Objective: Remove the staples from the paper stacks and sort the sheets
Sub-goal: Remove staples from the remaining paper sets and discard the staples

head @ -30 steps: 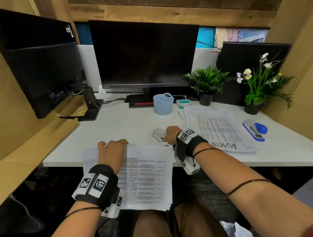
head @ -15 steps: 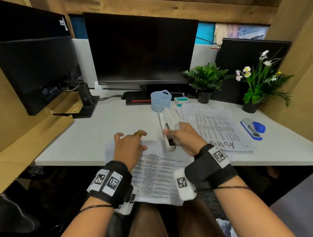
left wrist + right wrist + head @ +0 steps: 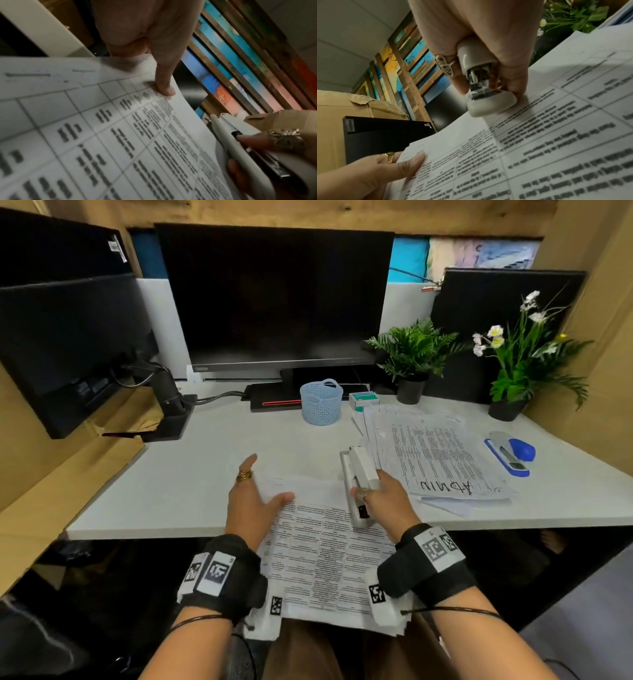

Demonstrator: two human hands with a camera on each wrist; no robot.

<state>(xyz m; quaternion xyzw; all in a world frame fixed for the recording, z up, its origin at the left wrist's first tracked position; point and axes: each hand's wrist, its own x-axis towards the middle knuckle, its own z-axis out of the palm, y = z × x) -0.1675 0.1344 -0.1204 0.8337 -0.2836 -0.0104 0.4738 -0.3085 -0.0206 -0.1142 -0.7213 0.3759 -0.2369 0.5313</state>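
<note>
White desk [image 3: 191, 474] before you carries two dark monitors, a blue mesh basket [image 3: 321, 402] and a blue stapler [image 3: 510, 453]. Your left hand [image 3: 253, 501] lies flat with fingers spread, thumb pressing the printed paper stack [image 3: 325, 556] that overhangs the near edge. Your right hand [image 3: 383, 501] is curled around a white staple remover [image 3: 358, 481], its near end touching the stack's top sheet. A second stack marked ADMIN [image 3: 438, 460] sits just right.

Dim, blurred, wide-angle edge distortion

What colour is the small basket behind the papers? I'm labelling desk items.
Light blue, with a perforated mesh pattern; clearest in the head view.
</note>
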